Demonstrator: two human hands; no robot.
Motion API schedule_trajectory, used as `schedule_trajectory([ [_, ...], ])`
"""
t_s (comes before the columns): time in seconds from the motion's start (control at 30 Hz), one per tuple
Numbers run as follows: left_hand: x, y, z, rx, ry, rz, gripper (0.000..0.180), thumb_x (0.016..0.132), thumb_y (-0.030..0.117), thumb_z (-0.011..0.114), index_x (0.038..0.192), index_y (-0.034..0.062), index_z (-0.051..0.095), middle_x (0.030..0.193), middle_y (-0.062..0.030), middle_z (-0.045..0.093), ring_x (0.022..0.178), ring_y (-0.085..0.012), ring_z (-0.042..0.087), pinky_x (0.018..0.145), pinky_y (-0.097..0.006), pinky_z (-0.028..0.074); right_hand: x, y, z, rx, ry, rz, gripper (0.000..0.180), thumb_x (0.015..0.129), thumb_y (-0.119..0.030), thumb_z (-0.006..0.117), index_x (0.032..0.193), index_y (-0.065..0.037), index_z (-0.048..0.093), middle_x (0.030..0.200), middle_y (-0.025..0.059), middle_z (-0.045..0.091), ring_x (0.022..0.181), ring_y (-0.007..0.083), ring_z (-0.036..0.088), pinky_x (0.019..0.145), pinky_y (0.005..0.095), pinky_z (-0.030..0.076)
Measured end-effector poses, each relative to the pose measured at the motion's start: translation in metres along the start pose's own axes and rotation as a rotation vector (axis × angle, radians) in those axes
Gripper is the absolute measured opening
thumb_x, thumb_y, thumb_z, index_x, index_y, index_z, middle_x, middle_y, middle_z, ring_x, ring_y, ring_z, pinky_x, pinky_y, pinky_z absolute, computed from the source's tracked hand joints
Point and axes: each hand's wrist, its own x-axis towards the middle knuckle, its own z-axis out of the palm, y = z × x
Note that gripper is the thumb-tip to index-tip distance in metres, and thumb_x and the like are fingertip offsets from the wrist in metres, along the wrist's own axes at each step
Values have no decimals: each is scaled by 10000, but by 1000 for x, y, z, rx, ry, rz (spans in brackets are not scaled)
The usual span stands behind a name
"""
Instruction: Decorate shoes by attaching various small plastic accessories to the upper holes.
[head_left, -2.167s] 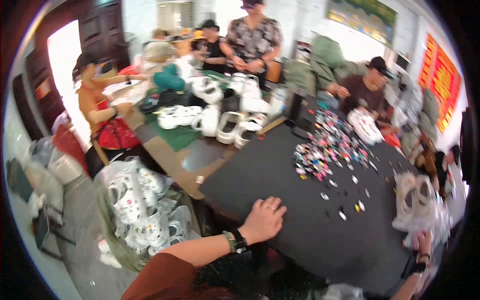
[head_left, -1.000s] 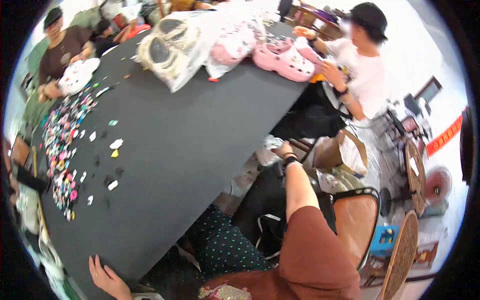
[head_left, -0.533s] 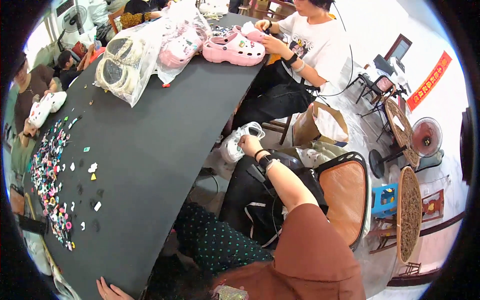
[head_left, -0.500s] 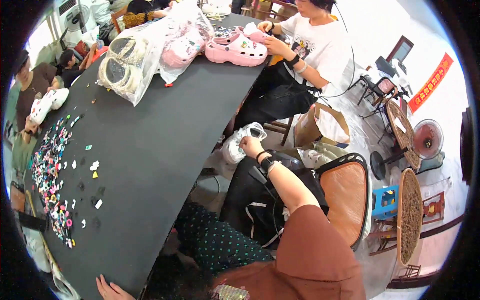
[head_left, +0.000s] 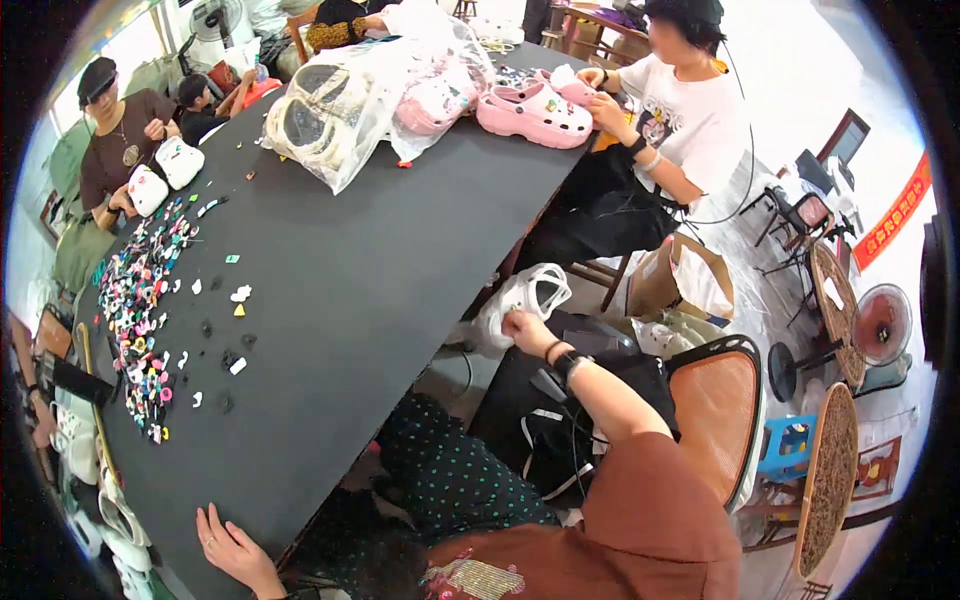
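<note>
Beyond the table's right edge, my right hand is closed on a pair of white clogs, held low beside the black tabletop. Its fingers are partly hidden behind the shoes. My left hand lies flat on the near left part of the table, fingers spread, holding nothing. Small colourful shoe charms are heaped along the left side. A few loose white and yellow charms lie apart from the heap.
Cream clogs in a clear bag, bagged pink clogs and a loose pink clog stand at the far end. Co-workers sit around the table. A chair, a cardboard box and a fan are on the right.
The view has shifted, so the table appears farther right. The white clogs show higher beside the table edge in my right hand. More of my left hand has come into sight.
</note>
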Motion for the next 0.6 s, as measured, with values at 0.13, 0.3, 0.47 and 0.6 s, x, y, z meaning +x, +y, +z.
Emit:
schedule_trajectory([
  [0.13, -3, -3, -7, -4, -3, -41, 359, 1002, 177, 429, 1311, 47, 557, 1405, -154, 505, 1291, -337, 468, 1052, -455, 343, -34, -63, -7, 194, -66, 30, 86, 877, -63, 599, 830, 1, 568, 707, 113, 598, 683, 216, 576, 640, 358, 467],
  [0.3, -2, 0, -5, -24, 1, -82, 368, 977, 142, 443, 1312, 39, 554, 1409, -160, 498, 1300, -343, 455, 1063, -471, 323, -35, -77, -33, 740, 176, 418, 143, 935, -176, 631, 888, -43, 605, 798, -4, 613, 728, 77, 547, 637, 235, 444],
  [0.47, -5, 9, -12, -51, -41, -86, 385, 938, 110, 471, 1303, 21, 552, 1428, -173, 475, 1326, -361, 419, 1084, -505, 287, -41, -138, -98, 609, 166, 315, 101, 931, -122, 632, 922, -22, 630, 809, -3, 620, 751, 89, 572, 679, 253, 491],
  [0.6, -3, 16, -15, -83, -43, -104, 387, 932, 115, 480, 1299, 17, 552, 1435, -179, 466, 1332, -365, 410, 1088, -514, 280, -45, -180, -176, 370, 87, 191, 104, 934, -125, 626, 897, -28, 628, 801, -6, 614, 759, 95, 594, 681, 249, 507],
])
